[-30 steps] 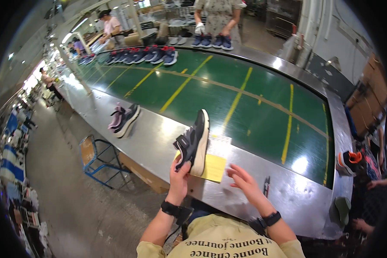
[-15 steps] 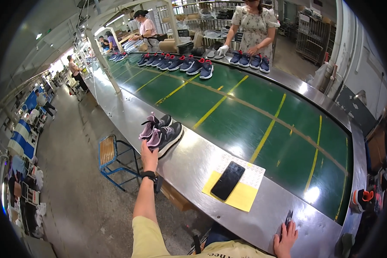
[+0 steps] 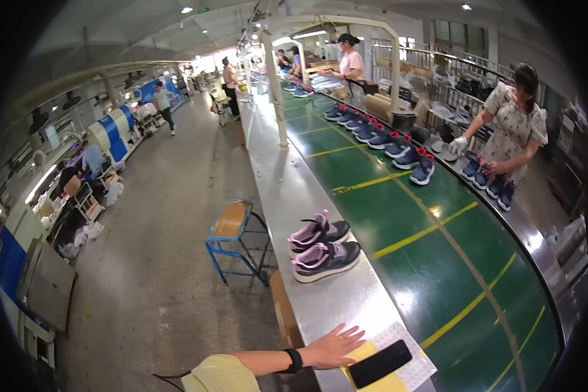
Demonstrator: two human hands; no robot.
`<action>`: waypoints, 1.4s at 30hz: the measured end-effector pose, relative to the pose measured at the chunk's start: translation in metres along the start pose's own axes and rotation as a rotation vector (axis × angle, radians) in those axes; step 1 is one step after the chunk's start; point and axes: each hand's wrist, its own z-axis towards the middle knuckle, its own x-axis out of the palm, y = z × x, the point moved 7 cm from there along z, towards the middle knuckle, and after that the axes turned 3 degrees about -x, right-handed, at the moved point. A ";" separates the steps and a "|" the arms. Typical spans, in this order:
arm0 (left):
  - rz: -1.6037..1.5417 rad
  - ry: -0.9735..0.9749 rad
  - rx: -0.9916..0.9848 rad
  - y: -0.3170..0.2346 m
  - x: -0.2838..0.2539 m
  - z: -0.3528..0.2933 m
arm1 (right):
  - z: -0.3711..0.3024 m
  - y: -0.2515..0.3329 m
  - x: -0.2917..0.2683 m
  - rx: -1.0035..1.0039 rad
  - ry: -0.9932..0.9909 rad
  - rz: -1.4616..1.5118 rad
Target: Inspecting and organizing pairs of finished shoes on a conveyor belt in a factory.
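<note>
1 hand in view: left hand (image 3: 330, 347), fingers spread flat on steel ledge (image 3: 320, 307), holding nothing. Black phone (image 3: 380, 363) just to its right, long axis angling up-right. Rt hand not visible.

- My left hand (image 3: 330, 347) lies flat on the brushed metal ledge (image 3: 320, 307), a dull grey sheet with a soft sheen.
- Just beside my fingers sits a black slab (image 3: 380, 363), smooth and slightly glossy, on matt yellow paper (image 3: 372, 384) and a white dotted sheet (image 3: 405, 336).
- The pair of sneakers (image 3: 321, 245) has grey mesh cloth uppers, pink trim and pale rubbery soles.
- The green conveyor belt (image 3: 438, 261) looks like smooth plastic, glossy, with bright glare spots and painted yellow lines.
- The stool (image 3: 235, 235) has a blue painted metal frame and a worn wooden seat.
- My sleeve (image 3: 219, 374) is soft matt yellow cloth; the wristband (image 3: 295, 360) is matt black.
</note>
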 end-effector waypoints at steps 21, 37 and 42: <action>-0.251 -0.372 -0.273 0.019 -0.019 0.007 | 0.003 0.031 -0.033 -0.047 -0.418 0.115; 0.071 0.121 0.434 -0.293 0.084 0.022 | -0.014 -0.055 -0.015 0.166 -0.626 0.936; 0.009 0.172 0.420 -0.295 0.067 0.018 | 0.002 -0.150 -0.007 0.459 -0.549 1.081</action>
